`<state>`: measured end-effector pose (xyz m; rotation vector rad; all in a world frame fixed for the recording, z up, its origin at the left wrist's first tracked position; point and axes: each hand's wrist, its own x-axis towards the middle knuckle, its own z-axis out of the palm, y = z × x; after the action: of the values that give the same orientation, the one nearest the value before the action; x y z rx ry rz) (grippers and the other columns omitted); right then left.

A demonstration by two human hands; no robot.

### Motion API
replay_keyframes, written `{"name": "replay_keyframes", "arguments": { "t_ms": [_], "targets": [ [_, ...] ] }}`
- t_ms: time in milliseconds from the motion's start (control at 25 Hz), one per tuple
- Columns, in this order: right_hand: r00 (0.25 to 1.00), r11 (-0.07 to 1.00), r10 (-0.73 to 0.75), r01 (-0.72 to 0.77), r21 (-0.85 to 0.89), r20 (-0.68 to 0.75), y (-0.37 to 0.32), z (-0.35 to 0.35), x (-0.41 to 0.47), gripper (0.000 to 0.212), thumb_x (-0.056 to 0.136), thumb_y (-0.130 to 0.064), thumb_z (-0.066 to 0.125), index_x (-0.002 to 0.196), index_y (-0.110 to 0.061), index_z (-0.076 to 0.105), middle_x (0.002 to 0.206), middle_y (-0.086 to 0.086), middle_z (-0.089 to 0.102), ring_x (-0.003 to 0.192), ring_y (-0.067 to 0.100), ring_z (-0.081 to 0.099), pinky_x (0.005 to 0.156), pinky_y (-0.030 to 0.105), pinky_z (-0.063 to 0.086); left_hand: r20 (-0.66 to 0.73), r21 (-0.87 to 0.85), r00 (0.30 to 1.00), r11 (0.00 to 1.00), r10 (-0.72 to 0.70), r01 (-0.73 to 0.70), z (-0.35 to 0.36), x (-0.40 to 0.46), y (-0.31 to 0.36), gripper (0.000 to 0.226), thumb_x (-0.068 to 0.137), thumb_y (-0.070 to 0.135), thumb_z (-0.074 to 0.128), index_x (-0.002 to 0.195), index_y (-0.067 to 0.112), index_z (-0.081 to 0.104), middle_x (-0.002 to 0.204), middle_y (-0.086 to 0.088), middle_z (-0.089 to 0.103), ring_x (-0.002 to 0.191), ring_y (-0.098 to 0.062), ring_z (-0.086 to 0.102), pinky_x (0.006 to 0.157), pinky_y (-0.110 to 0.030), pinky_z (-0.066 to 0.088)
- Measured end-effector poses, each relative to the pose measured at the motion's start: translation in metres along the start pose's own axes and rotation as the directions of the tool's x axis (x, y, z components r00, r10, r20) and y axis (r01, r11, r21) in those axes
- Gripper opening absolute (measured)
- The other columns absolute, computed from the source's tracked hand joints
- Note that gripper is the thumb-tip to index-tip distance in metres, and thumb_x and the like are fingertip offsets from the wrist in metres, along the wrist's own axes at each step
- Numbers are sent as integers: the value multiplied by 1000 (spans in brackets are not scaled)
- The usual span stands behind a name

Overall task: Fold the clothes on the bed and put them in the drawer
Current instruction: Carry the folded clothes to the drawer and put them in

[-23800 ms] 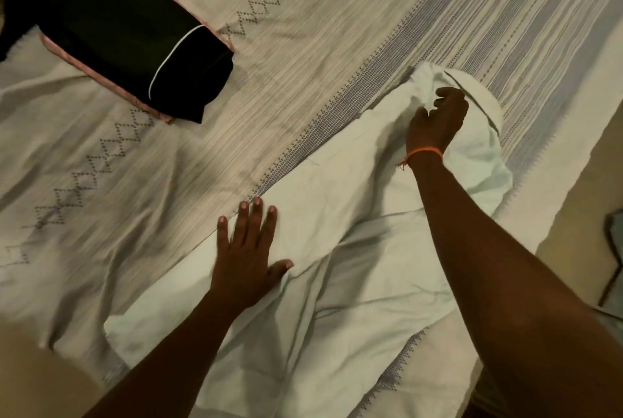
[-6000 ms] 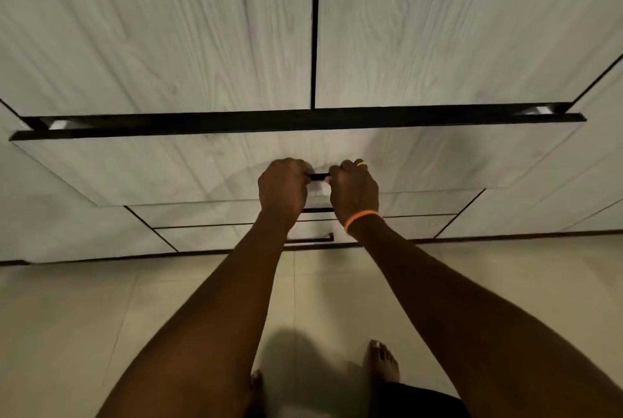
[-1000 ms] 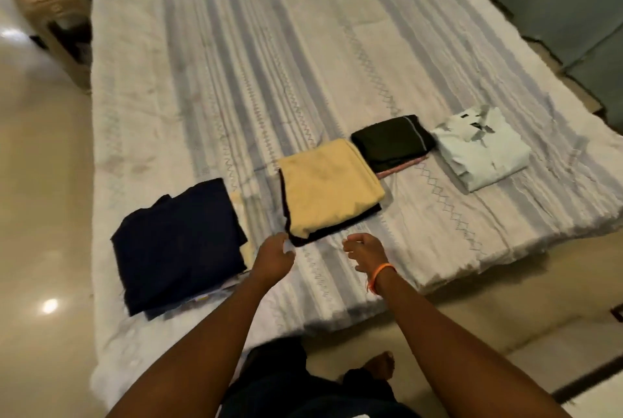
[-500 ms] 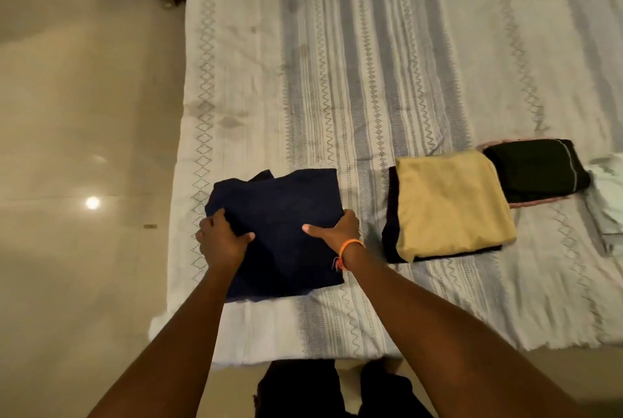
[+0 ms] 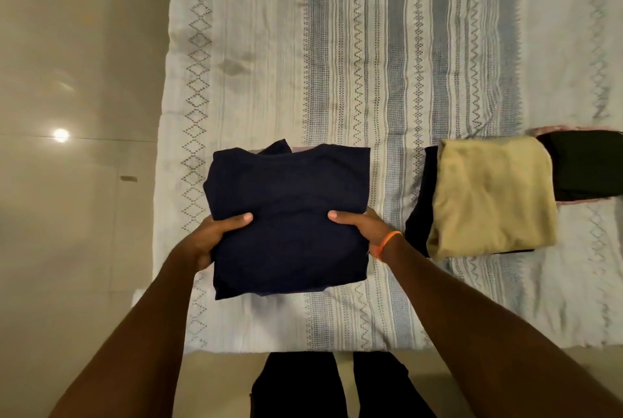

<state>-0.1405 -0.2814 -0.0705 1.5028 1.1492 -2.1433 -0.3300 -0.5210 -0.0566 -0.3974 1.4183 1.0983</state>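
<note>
One folded navy garment (image 5: 290, 218) sits between the two hands above the near part of the bed (image 5: 387, 56); whether it is lifted clear of the cover or resting on it cannot be told. The left hand (image 5: 209, 239) has its grip on the garment's left edge, thumb on top and fingers tucked underneath. The right hand (image 5: 362, 227) has its grip on the right edge the same way, thumb lying across the top; an orange band (image 5: 386, 242) circles that wrist.

To the right of the right grip, close by but apart from it, lies one folded tan garment (image 5: 492, 195) stacked on one folded black garment (image 5: 418, 201), whose edge shows along the left and near sides. Further right, touching the tan piece, is one dark green folded garment (image 5: 590, 164) on a pink-edged piece (image 5: 553, 130), cut by the frame edge.

The bed's cover is pale with grey-blue stripes and zigzag lines. Left of the left grip is glossy beige floor (image 5: 67, 215) with one light reflection (image 5: 61, 135). Below the grips, the person's dark-clad legs (image 5: 300, 384) stand at the bed's edge.
</note>
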Motion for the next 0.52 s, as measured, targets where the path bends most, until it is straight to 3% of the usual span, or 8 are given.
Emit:
{"name": "replay_keyframes", "arguments": {
  "t_ms": [120, 280, 520],
  "targets": [
    [998, 997, 64, -64, 43, 15, -2, 2, 3, 73, 53, -26, 91, 121, -15, 67, 115, 5, 72, 107, 26, 68, 93, 43, 54, 17, -126, 998, 991, -53, 55, -4, 2, 2, 95, 25, 37, 96, 113, 16, 66, 111, -6, 73, 97, -22, 70, 81, -35, 52],
    [992, 985, 130, -129, 115, 1, -4, -2, -6, 58, 64, -19, 86, 118, -11, 68, 114, 9, 72, 105, 27, 68, 87, 39, 55, 15, -221, 998, 973, -66, 67, 4, -9, 3, 75, 37, 29, 82, 109, 12, 66, 106, -11, 72, 82, -22, 73, 77, -37, 51],
    [995, 968, 94, -95, 233, 14, -6, -20, -73, 57, 63, -17, 86, 116, -6, 69, 113, 14, 71, 100, 28, 70, 78, 37, 57, 97, -114, 995, 993, 14, -3, 42, -61, 16, 105, 14, 41, 96, 111, 12, 66, 99, -10, 75, 83, -23, 73, 76, -37, 51]
  ]
}}
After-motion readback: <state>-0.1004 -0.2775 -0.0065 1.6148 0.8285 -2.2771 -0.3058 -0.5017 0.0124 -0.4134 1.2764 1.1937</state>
